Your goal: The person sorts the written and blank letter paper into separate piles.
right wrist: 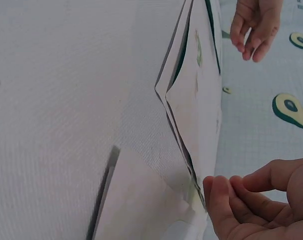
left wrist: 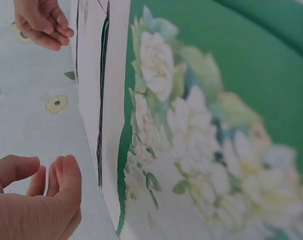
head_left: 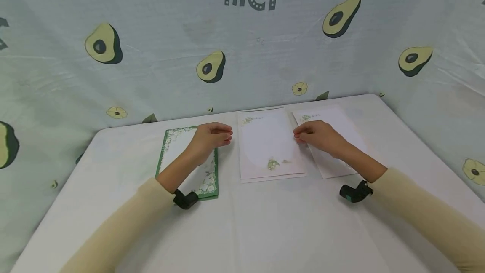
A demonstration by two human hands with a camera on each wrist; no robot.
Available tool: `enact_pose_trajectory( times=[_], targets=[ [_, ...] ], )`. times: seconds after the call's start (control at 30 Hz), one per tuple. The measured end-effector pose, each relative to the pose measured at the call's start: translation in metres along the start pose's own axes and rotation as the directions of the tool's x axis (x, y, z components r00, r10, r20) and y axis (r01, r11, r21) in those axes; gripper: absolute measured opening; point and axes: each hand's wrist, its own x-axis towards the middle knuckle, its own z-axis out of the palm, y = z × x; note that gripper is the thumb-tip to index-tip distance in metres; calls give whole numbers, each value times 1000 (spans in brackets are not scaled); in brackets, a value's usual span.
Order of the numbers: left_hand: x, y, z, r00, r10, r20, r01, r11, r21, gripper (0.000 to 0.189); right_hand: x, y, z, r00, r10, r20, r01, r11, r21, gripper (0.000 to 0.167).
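Note:
My left hand [head_left: 210, 137] hovers over the right side of a stack of green-bordered floral paper [head_left: 177, 148], its fingers loosely bent with nothing between them. In the middle lies a small pile of pale pink sheets [head_left: 267, 142] with little green plant prints, its layers slightly out of line. My right hand [head_left: 321, 136] is between that pile and a similar pale sheet [head_left: 346, 127] on the right, partly covering the latter. Its fingertips come near the middle pile's edge; the right wrist view shows the relaxed hand [right wrist: 261, 202] empty, but contact with the paper cannot be told.
All the paper lies on a white-covered table [head_left: 291, 222]. Behind it hangs a pale cloth [head_left: 159, 54] printed with avocados and flowers, which also runs along both sides. A black wrist camera [head_left: 185, 199] sits below the left wrist, another [head_left: 355, 192] below the right.

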Motion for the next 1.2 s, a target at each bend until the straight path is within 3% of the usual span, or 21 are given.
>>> enact_pose_trajectory(
  times=[0.3, 0.57, 0.87, 1.2],
  targets=[
    [7, -6, 4, 988, -151, 29, 153, 987, -50, 39, 8, -1, -2, 1000, -4, 11, 5, 998, -56, 35],
    [17, -5, 7, 977, -212, 36, 213, 976, -41, 42, 13, -3, -5, 994, 56, 91, -49, 996, -75, 41],
    [34, -1, 9, 947, -318, 34, 319, 947, -27, 43, 28, 2, -6, 981, 100, 164, -107, 994, 37, 42],
    [32, 1, 13, 945, -326, 4, 326, 945, 8, 38, 32, 8, -6, 973, 112, 203, -144, 978, 153, 42]
  ],
)
